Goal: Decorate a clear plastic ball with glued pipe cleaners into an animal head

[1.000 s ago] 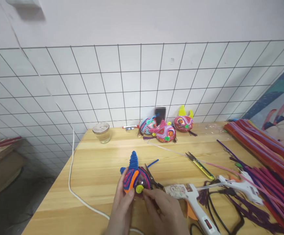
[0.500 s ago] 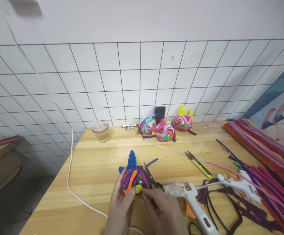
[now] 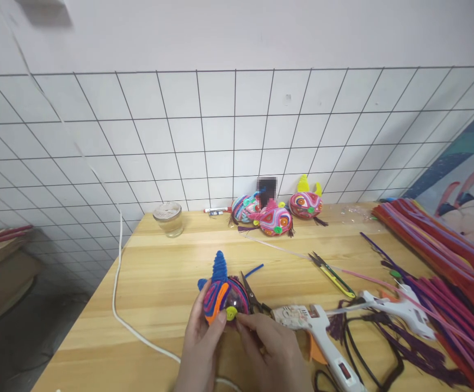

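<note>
A round ball [image 3: 211,299] covered in coloured pipe cleaners rests in my left hand [image 3: 201,343], whose fingers wrap its left side. It has a blue coiled horn [image 3: 219,267] on top and an orange strip [image 3: 221,298] on its front; part of its dark, shiny surface is bare. A small yellow pipe-cleaner coil [image 3: 231,313] sits against the ball's lower front. My left thumb touches the coil's left edge. On its other side, the thumb and forefinger of my right hand [image 3: 275,345] pinch the coil's right edge.
Just beyond my right hand lie dark scissors [image 3: 253,294] and a white glue gun [image 3: 322,326]. Yellow-handled snips [image 3: 332,275], another glue gun [image 3: 412,316] and bundled pipe cleaners [image 3: 444,245] lie rightward. Finished fish-like balls [image 3: 275,220] and a glass jar [image 3: 168,220] stand at the back.
The yellow coil has tilted slightly upward, so its spiral face shows more. Both hands otherwise keep their places on the ball and coil.
</note>
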A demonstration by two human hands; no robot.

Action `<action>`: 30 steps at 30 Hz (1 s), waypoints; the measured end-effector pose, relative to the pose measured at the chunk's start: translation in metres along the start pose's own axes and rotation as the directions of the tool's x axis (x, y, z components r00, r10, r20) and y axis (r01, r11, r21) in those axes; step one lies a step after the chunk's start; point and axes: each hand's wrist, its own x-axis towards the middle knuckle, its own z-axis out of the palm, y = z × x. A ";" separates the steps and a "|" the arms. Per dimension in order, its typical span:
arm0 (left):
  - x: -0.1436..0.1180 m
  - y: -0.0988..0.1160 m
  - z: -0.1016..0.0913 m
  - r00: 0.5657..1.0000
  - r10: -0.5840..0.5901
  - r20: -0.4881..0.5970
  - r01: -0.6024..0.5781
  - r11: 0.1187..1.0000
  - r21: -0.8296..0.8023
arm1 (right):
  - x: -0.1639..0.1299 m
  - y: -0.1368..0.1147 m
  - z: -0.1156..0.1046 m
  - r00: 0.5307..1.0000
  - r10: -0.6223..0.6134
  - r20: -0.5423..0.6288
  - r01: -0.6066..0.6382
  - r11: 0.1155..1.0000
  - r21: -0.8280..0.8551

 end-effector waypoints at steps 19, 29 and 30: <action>-0.005 0.008 0.008 0.994 0.097 -0.047 -0.091 0.989 0.119 | 0.002 -0.007 -0.003 0.996 0.075 0.051 -0.078 0.995 0.060; 0.005 0.009 -0.001 0.993 0.093 -0.077 -0.084 0.990 0.112 | 0.013 -0.015 -0.023 0.940 0.238 0.243 -0.264 0.961 0.080; 0.006 0.009 -0.002 0.993 0.085 -0.079 -0.077 0.992 0.099 | 0.013 -0.015 -0.026 0.937 0.216 0.274 -0.234 0.971 0.036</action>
